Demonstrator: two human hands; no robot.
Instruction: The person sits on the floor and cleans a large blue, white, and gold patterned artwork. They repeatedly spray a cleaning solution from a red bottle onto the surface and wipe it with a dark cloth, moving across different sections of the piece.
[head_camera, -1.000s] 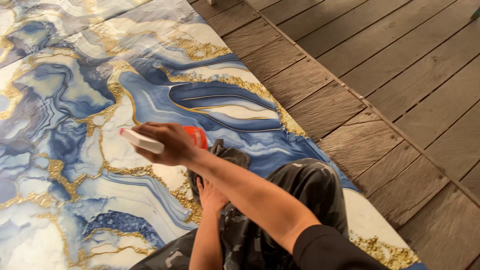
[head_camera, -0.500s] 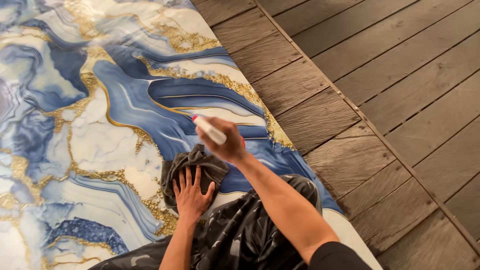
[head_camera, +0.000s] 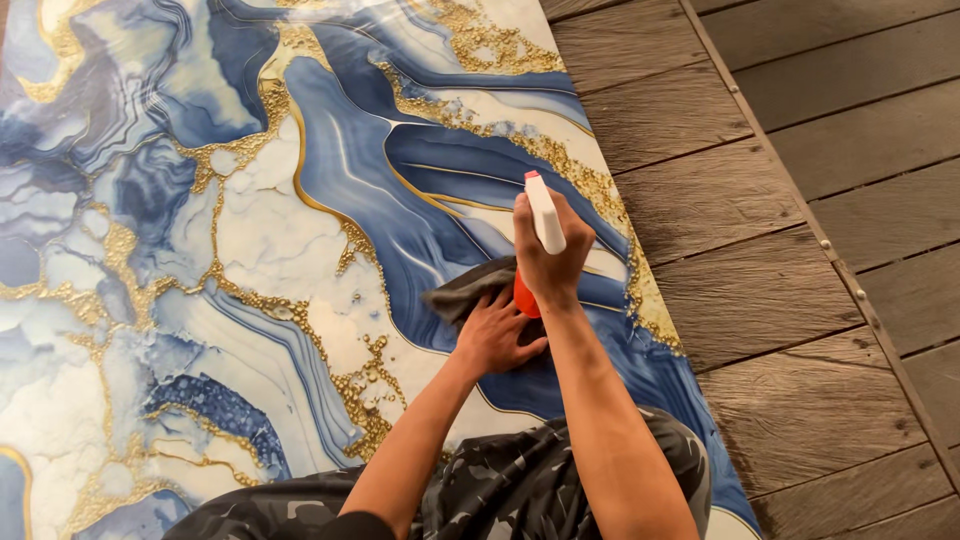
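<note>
My right hand (head_camera: 556, 268) grips a spray bottle (head_camera: 544, 214) with a white head and an orange body, its nozzle pointing away from me, low over the surface. Just to its left, my left hand (head_camera: 494, 340) lies flat with fingers spread on a dark grey cloth (head_camera: 462, 292). The cloth lies bunched on a glossy sheet (head_camera: 250, 230) patterned like blue, white and gold marble. The bottle's lower part is hidden behind my right hand.
The patterned sheet lies on a weathered wooden plank deck (head_camera: 800, 250), its right edge running diagonally near my hands. A raised batten with nail heads (head_camera: 822, 245) crosses the deck at right. My knee in dark camouflage trousers (head_camera: 500, 490) rests on the sheet at the bottom.
My right hand has swung the spray bottle from the left across to the right, above the cloth. My left hand has stayed on the cloth, sliding it towards the sheet's right edge.
</note>
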